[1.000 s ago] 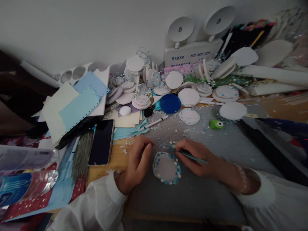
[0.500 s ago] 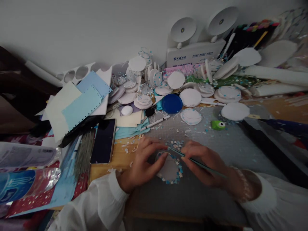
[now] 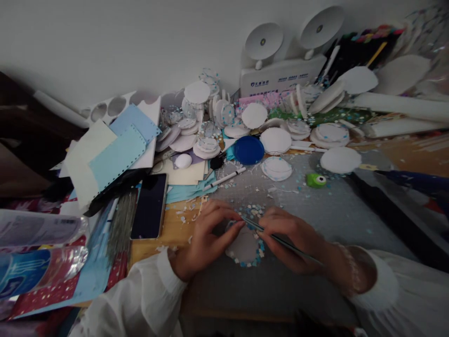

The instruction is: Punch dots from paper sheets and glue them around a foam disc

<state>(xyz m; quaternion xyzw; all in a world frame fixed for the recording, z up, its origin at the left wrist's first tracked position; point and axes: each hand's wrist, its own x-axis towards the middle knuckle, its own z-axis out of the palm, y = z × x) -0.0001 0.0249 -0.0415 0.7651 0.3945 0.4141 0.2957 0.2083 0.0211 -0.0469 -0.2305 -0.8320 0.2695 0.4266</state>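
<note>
In my right hand (image 3: 293, 236) is a slim pair of tweezers (image 3: 280, 239), held like a pen with the tip pointing left. That tip meets the thumb and forefinger of my left hand (image 3: 213, 234), which are bent together in a pinch. Whatever lies between those fingertips is too small to make out. Below them a round pale disc (image 3: 243, 245) lies on the grey cutting mat (image 3: 224, 290), its edge ringed with tiny blue and white paper flowers. My left hand covers part of its left side. Loose paper flowers (image 3: 250, 209) are heaped just beyond the disc.
A phone (image 3: 149, 206) and water bottles (image 3: 42, 267) are on the left. Behind the mat stand stacked white discs (image 3: 206, 147), a blue round lid (image 3: 249, 150) and a white pen (image 3: 229, 176). A green paper punch (image 3: 315, 180) and a blue glue gun (image 3: 410, 182) lie right.
My right hand and the tweezers have shifted slightly left, toward the left fingertips. The left thumb and forefinger are closer together. The whole view has shifted a little.
</note>
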